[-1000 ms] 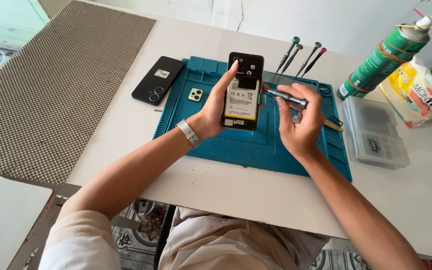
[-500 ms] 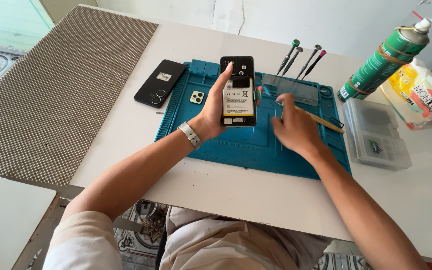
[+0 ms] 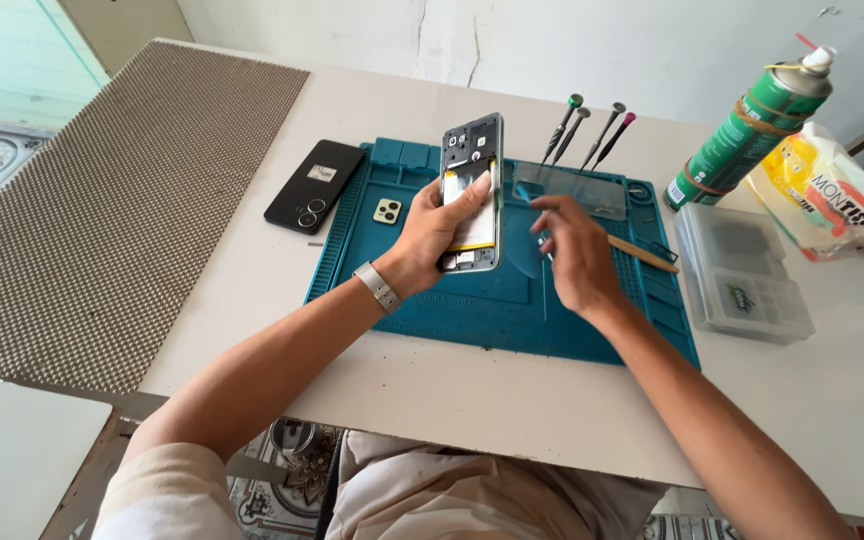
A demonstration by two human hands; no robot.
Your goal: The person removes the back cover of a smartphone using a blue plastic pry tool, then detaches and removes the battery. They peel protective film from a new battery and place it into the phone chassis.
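Currently, an opened phone is being gripped upright over the blue mat by the left hand, its insides turned up for viewing, while the right hand, fingers loosely spread and empty, is being lowered beside a small tool.

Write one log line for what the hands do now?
left hand: holds opened phone | right hand: over blue mat, fingers spread

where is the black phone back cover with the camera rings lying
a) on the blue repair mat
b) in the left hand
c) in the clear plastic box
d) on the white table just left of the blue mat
d: the black phone back cover lies flat on the white table, beside the left edge of the blue repair mat; the left hand holds an opened phone instead.
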